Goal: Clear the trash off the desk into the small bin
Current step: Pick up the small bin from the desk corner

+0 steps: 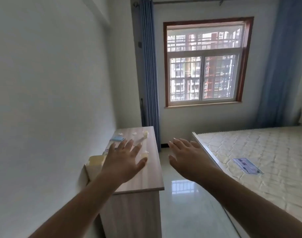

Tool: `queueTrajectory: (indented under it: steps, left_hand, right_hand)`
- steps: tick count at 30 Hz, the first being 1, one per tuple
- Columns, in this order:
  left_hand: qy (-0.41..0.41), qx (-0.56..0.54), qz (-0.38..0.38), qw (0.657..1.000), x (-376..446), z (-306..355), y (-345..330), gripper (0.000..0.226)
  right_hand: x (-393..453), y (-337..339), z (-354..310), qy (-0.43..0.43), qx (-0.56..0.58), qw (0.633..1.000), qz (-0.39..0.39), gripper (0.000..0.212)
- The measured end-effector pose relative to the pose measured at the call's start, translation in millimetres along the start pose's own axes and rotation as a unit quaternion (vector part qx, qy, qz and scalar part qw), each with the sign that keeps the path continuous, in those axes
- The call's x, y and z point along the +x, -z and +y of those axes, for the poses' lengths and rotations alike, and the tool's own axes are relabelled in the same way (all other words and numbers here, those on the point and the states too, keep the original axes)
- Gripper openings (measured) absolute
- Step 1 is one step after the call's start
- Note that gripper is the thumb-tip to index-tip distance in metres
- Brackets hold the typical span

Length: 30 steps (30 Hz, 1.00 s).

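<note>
A light wooden desk (146, 179) stands against the left wall. Several small crumpled white scraps lie on it: one (120, 134) at the far left, one (134, 133) in the middle, one (145, 134) at the far right, another (144, 154) near my thumb. A small pale yellow bin (95, 160) sits at the desk's near left corner. My left hand (124, 160) hovers over the desk with fingers spread, holding nothing. My right hand (184, 157) is stretched out over the floor between desk and bed, fingers apart and empty.
A blue packet (117, 138) lies by the wall on the desk. A bare mattress (266, 152) with a label (247, 165) fills the right side. Glossy tiled floor (184, 203) runs between desk and bed. Blue curtains (149, 74) flank the window.
</note>
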<state>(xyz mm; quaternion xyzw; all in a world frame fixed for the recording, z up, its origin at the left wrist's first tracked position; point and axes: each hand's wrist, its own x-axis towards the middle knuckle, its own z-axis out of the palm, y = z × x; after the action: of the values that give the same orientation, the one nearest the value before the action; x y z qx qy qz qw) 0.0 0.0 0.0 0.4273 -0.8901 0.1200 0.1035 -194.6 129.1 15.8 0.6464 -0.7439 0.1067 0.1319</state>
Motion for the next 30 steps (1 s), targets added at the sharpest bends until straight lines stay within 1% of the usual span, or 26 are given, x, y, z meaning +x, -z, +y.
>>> queueTrajectory:
  steps: [4,8,12,14,19,24,27,30]
  left_hand:
    - [-0.015,0.015,0.009,1.000,30.9,32.6,-13.8,0.073]
    - [-0.018,0.028,-0.012,0.999,54.4,57.3,-31.0,0.073]
    - [0.016,0.041,-0.016,0.999,70.7,60.8,-43.6,0.075]
    - [0.027,0.050,-0.025,0.998,73.0,56.9,-51.7,0.075]
    - [0.060,0.080,-0.045,0.994,76.8,17.4,-70.7,0.083]
    - [0.070,0.104,-0.050,0.991,81.9,-38.2,-97.1,0.080]
    - [0.074,0.098,-0.056,0.991,86.1,-78.6,-116.5,0.075]
    - [0.085,0.091,-0.073,0.990,94.5,-123.7,-132.8,0.078]
  right_hand:
    - [6.3,-16.9,45.4,0.014,-0.009,1.000,0.012,0.057]
    - [18.4,-42.1,79.0,0.013,0.010,1.000,0.009,0.057]
    - [43.7,-65.5,90.6,0.027,0.033,0.999,0.017,0.058]
    - [55.9,-76.1,88.1,0.033,0.050,0.998,0.007,0.059]
    - [94.2,-98.5,67.7,0.061,0.068,0.996,-0.004,0.059]
    - [139.0,-134.8,30.9,0.088,0.070,0.994,-0.015,0.060]
    - [171.7,-155.2,3.8,0.099,0.068,0.993,-0.022,0.060]
    - [204.1,-171.9,-23.4,0.103,0.066,0.992,-0.029,0.060]
